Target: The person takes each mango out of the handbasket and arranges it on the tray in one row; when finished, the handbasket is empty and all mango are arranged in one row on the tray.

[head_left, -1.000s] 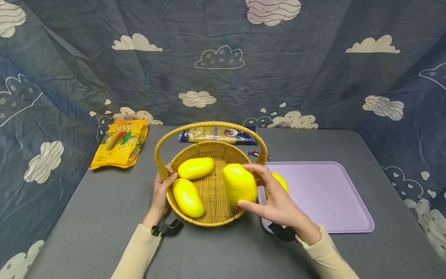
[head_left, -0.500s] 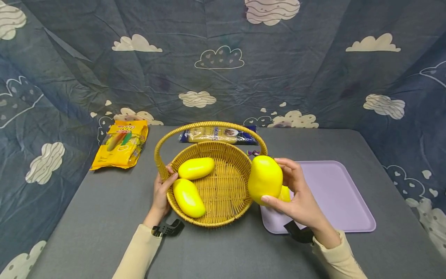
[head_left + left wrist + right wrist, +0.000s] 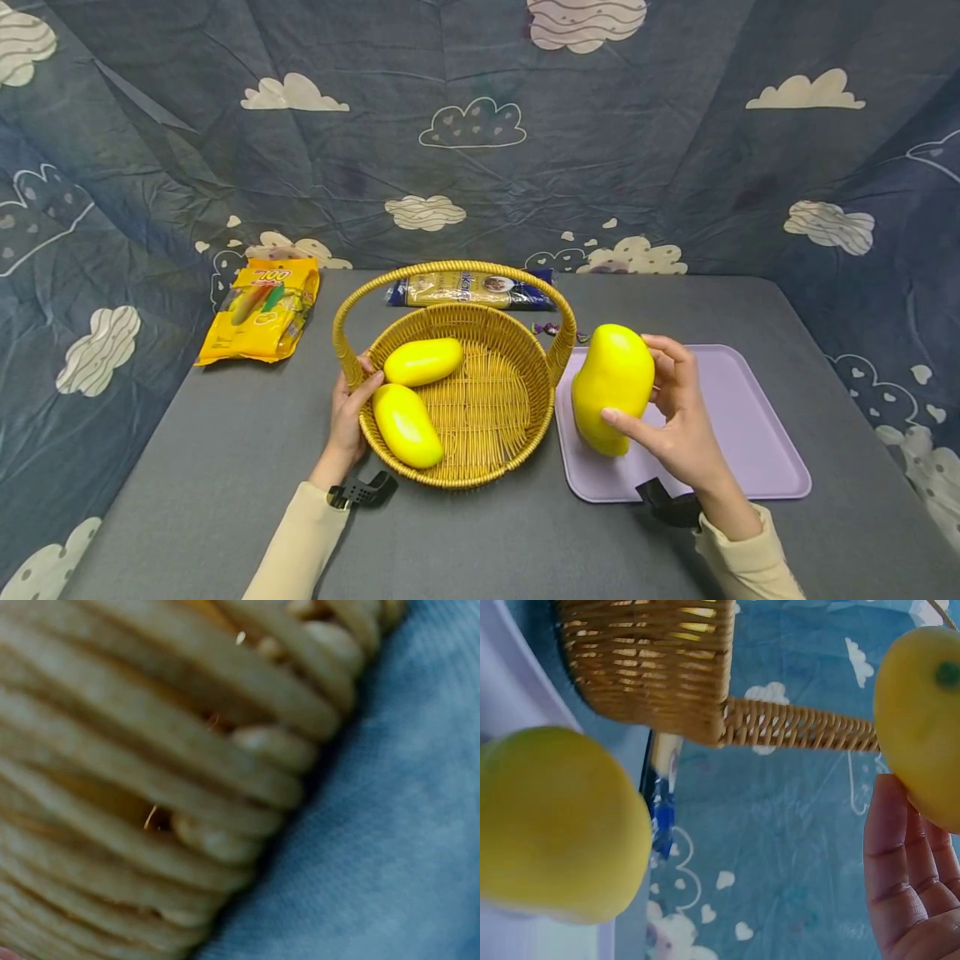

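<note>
My left hand (image 3: 348,412) grips the left side of a woven wicker basket (image 3: 536,392), near the foot of its arched handle, with the thumb over the rim. Two yellow mangoes lie in the basket: an upper one (image 3: 423,362) and a lower one (image 3: 407,427). My right hand (image 3: 682,417) holds another mango (image 3: 618,358) between thumb and fingers, above the left part of a lilac tray (image 3: 750,425). On the tray is one more mango (image 3: 555,825), mostly hidden behind the held one in the head view. Only blurred wicker (image 3: 135,750) fills most of the left wrist view.
At the back left lies a yellow snack bag (image 3: 258,310). A blue and yellow packet (image 3: 450,289) lies behind the basket. Small purple wrapped candies (image 3: 546,329) are by the basket handle's right foot. A cloud-print cloth (image 3: 480,183) hangs behind the grey table (image 3: 480,550).
My right hand has moved right with its mango, from above the basket to above the tray. The left hand and basket have stayed in place.
</note>
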Available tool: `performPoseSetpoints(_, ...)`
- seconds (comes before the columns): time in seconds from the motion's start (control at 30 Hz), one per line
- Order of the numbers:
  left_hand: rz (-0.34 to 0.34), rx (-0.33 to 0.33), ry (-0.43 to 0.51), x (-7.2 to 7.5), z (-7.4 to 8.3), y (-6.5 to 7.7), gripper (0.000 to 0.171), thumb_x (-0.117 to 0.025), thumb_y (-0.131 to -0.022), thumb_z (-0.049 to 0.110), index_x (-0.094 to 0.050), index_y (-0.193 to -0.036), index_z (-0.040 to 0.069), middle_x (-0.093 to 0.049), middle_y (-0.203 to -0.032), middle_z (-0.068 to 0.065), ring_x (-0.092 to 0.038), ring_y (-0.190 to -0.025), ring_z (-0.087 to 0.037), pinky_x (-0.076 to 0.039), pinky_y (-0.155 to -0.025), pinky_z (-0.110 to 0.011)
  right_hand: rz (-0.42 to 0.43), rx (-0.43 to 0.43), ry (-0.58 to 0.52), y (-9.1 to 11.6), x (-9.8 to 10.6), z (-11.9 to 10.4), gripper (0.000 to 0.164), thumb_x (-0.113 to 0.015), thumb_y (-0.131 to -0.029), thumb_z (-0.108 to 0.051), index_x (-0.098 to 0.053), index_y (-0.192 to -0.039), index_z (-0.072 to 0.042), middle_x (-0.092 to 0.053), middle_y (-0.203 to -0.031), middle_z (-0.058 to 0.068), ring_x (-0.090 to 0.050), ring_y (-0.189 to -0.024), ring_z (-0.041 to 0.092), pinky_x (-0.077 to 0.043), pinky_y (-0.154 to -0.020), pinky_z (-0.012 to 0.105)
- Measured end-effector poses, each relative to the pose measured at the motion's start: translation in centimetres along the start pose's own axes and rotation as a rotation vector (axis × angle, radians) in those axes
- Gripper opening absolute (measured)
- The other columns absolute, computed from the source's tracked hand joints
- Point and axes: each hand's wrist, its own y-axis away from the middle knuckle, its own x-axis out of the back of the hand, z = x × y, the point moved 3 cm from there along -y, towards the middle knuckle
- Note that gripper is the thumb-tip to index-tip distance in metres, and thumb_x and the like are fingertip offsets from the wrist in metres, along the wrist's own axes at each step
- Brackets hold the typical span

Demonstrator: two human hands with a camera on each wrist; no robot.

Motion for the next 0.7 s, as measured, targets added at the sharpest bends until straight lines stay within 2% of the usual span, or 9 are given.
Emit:
performPoseSetpoints(0.2, -0.008, -0.011, 0.002, 0.1, -0.1, 0.0, 0.011, -0.055, -0.090, 0.000, -0.047, -0.098, 0.002, -0.044, -0.094, -0.006, -0.042, -0.090, -0.016, -0.034, -0.081, -0.025, 0.048, -0.019, -0.047, 0.2, 0.9, 1.0, 0.089, -0.069, -0.066, 0.022, -0.025, -0.141, 0.001, -0.051, -0.119, 0.012, -0.053, -0.098, 0.021, -0.045, -0.081, 0.022)
performPoseSetpoints(0.37, -0.017, -0.023, 0.009, 0.1, -0.2, 0.0, 0.010, -0.056, -0.090, 0.002, -0.049, -0.097, 0.006, -0.043, -0.093, -0.005, -0.042, -0.087, -0.015, -0.034, -0.079, -0.025, 0.067, -0.066, -0.045, 0.3, 1.9, 2.0, 0.086, -0.067, -0.071, 0.020, -0.024, -0.143, -0.003, -0.049, -0.119, 0.014, -0.053, -0.099, 0.021, -0.045, -0.083, 0.021)
performPoseSetpoints(0.7, -0.001, -0.015, -0.010, 0.1, 0.0, 0.0, 0.011, -0.052, -0.090, -0.004, -0.046, -0.097, 0.002, -0.043, -0.094, -0.005, -0.041, -0.089, -0.016, -0.034, -0.081, -0.025, 0.159, -0.249, -0.073, 0.7, 2.9, 3.8, 0.081, -0.063, -0.080, 0.016, -0.027, -0.146, -0.013, -0.040, -0.120, 0.011, -0.052, -0.101, 0.018, -0.045, -0.082, 0.017)
